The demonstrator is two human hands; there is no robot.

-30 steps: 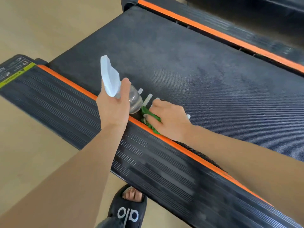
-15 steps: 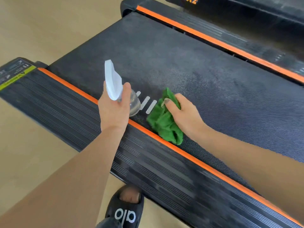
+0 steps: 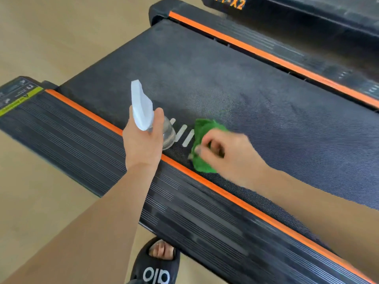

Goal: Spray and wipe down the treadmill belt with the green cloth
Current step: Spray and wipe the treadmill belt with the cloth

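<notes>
Both hands work at the near edge of the treadmill belt (image 3: 235, 83), whose long axis runs away up-left and down-right: the right hand (image 3: 229, 154), blurred, bunches the green cloth (image 3: 202, 130) on the belt, while the left hand (image 3: 141, 146) grips the spray bottle (image 3: 143, 111) just beside it. Most unwiped belt lies beyond the right hand, and the bottle's nozzle and the cloth's underside are hidden.

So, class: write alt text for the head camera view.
A right hand presses a green cloth onto a dark treadmill belt beside its orange edge strip, while the left hand holds a spray bottle.
</notes>
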